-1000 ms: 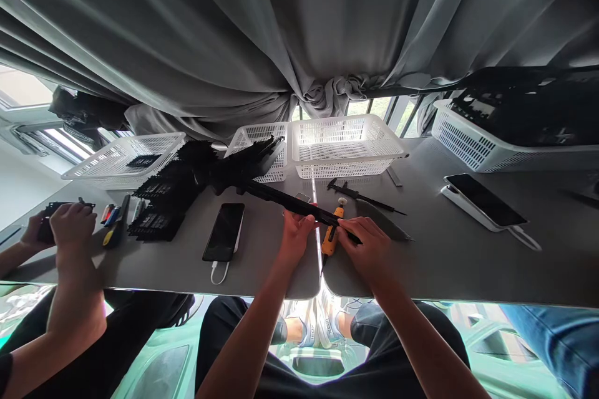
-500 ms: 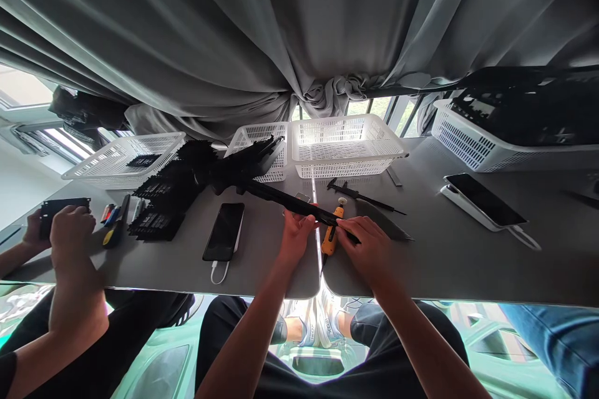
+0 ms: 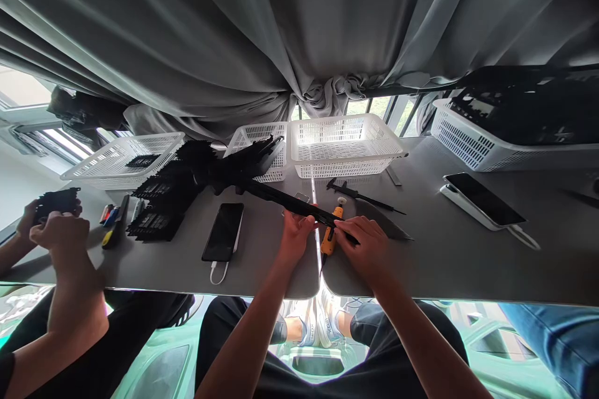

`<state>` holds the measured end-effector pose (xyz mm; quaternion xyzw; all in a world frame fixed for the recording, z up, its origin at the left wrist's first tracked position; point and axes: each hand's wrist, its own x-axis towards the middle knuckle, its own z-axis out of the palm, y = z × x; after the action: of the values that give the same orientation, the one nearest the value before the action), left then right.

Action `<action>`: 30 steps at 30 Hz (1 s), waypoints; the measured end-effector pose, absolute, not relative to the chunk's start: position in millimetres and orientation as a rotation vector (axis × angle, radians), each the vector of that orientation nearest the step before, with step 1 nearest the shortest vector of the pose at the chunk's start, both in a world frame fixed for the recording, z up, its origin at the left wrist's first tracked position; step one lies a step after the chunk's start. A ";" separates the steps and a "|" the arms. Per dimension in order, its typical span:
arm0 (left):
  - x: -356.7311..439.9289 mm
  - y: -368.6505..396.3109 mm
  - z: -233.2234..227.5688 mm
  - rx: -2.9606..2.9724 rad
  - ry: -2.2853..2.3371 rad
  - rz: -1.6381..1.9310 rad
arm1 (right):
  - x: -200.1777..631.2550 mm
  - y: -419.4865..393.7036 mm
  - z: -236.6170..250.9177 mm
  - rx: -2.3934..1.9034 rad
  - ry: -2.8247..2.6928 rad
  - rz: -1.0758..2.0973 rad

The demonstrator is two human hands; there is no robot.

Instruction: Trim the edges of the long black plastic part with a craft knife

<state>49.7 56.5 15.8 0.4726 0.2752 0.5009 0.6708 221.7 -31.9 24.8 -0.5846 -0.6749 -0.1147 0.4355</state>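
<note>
A long black strip-shaped part (image 3: pixel 281 197) lies slanted across the grey table (image 3: pixel 444 262), its far end among a heap of black parts (image 3: pixel 224 168). My left hand (image 3: pixel 294 237) pinches the strip's near section from the left. My right hand (image 3: pixel 367 246) grips its near end from the right. Under the strip, between my hands, lies an orange-handled tool (image 3: pixel 330 238).
A phone on a white cable (image 3: pixel 223 231) lies left of my hands, black calipers (image 3: pixel 360 195) beyond them. White baskets (image 3: pixel 344 144) stand at the back, another phone (image 3: pixel 484 199) at the right. A co-worker's hands (image 3: pixel 51 224) hold a black part at the far left.
My hands and the strip stay almost still. The co-worker at the left has lifted and turned the black part a little.
</note>
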 end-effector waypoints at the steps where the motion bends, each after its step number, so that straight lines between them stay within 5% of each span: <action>1: 49.6 56.4 16.2 1.066 0.618 1.127 | 221.5 -31.7 24.8 -1.461 -1.676 -0.287; 12: 51.8 54.1 17.8 1.036 0.602 1.098 | 222.1 -31.1 23.7 -1.563 -1.622 -0.309; 30: 48.6 52.7 26.3 1.028 0.641 1.171 | 225.2 -32.1 22.6 -1.479 -1.205 0.103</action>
<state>48.6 52.7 26.3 0.4553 0.2839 0.5185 0.6657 225.2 -32.1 22.6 -0.6321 -0.5149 0.0438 0.5774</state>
